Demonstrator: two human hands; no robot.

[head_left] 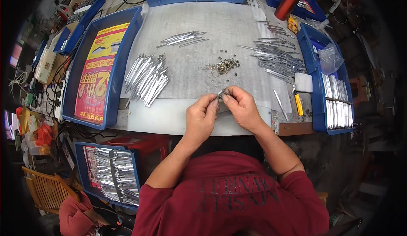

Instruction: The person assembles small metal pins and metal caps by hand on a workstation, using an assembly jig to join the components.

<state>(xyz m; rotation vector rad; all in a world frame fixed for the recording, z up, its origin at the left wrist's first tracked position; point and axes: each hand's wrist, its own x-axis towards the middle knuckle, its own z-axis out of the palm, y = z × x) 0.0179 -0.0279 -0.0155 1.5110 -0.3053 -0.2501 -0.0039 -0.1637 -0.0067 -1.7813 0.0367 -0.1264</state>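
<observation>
My left hand (201, 113) and my right hand (242, 108) meet above the front edge of the work table. The fingertips of both are pinched together on a slim metal piece (220, 94), mostly hidden by the fingers. Just beyond them lies a loose heap of small brass-coloured round parts (227, 66). A pile of shiny silver metal strips (147, 80) lies to the left. Several more strips (182, 38) lie farther back, and a heap of darker grey metal strips (277, 57) is on the right.
A yellow-handled cutter (298, 103) lies beside a white block (303, 82) at right. Blue trays stand around: one lined with printed sheets (96, 72), one holding silver strips (338, 102), another low at left (112, 174). A red cylinder (289, 2) stands far right. Another person's sleeve (76, 219) shows lower left.
</observation>
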